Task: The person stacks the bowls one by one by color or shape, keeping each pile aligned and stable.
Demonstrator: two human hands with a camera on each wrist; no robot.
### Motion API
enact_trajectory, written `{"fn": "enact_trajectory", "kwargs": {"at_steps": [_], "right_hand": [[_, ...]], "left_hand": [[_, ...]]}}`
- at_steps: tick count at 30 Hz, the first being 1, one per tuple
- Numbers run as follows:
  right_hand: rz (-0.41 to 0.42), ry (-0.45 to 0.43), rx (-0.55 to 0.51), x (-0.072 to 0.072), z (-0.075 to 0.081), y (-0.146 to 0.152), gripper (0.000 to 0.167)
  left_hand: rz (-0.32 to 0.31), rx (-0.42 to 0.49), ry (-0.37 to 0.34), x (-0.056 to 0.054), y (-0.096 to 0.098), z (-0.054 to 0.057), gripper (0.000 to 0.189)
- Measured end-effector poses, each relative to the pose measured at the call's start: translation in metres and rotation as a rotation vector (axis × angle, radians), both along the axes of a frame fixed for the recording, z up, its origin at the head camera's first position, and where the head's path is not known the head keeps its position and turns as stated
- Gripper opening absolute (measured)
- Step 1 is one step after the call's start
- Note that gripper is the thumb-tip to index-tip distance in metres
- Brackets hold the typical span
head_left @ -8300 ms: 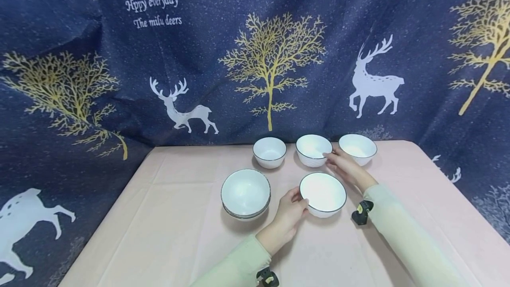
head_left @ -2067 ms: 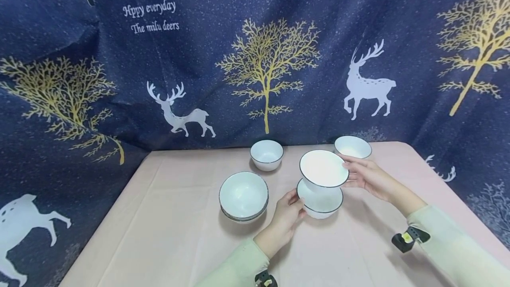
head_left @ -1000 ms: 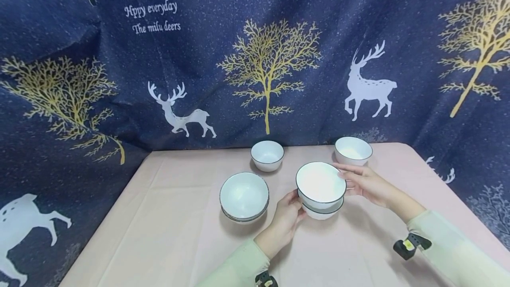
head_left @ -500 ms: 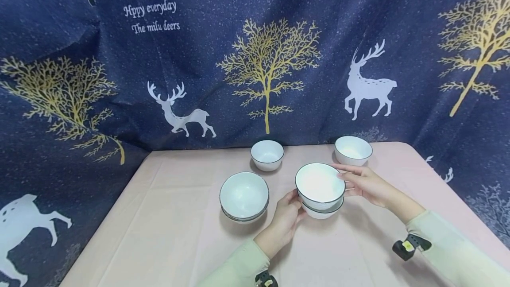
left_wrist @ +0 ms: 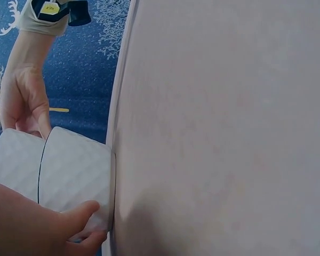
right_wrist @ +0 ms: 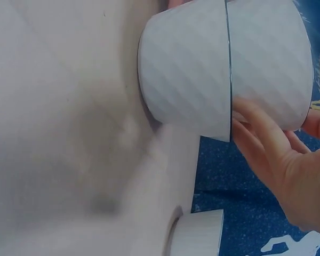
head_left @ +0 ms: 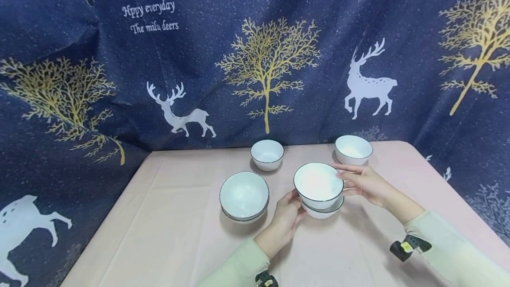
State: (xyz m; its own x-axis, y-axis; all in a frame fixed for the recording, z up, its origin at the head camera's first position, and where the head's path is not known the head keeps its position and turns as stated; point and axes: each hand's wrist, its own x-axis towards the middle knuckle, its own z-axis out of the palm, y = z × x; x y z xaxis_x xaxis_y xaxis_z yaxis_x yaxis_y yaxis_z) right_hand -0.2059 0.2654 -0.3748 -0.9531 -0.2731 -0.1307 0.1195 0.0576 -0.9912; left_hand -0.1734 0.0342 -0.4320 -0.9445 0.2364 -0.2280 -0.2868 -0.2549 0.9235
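Note:
My left hand (head_left: 280, 221) grips the left side of a white bowl (head_left: 323, 214) with a dark rim, thumb and fingers low on its faceted wall in the left wrist view. Above it is a second white bowl (head_left: 318, 183), its lower part inside the first one's mouth. My right hand (head_left: 368, 186) holds this upper bowl at its right side, thumb at the rim and fingers against the outer wall. In the right wrist view the upper bowl (right_wrist: 269, 58) rises well above the lower bowl's (right_wrist: 186, 69) dark rim. The lower bowl's inside is mostly hidden.
Left of my left hand stands a stack of bowls (head_left: 244, 196) with speckled rims. Along the back of the pink-covered table (head_left: 159, 216) are one bowl (head_left: 267, 155) at middle and another (head_left: 353, 149) at right. A dark blue deer-print cloth (head_left: 191, 56) hangs behind.
My right hand has taken the middle bowl from the back row, brought it over the lower bowl and lowered it. Lately it has shifted slightly left. My left hand keeps its hold.

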Motion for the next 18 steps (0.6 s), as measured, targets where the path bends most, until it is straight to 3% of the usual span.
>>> {"fn": "enact_trajectory", "kwargs": {"at_steps": [18], "right_hand": [[-0.033,-0.007,0.041,0.0024,0.0020,-0.0002,0.054]], "left_hand": [[0.005,0.019,0.003,0.0002,0.0004,-0.0016,0.048]]}}
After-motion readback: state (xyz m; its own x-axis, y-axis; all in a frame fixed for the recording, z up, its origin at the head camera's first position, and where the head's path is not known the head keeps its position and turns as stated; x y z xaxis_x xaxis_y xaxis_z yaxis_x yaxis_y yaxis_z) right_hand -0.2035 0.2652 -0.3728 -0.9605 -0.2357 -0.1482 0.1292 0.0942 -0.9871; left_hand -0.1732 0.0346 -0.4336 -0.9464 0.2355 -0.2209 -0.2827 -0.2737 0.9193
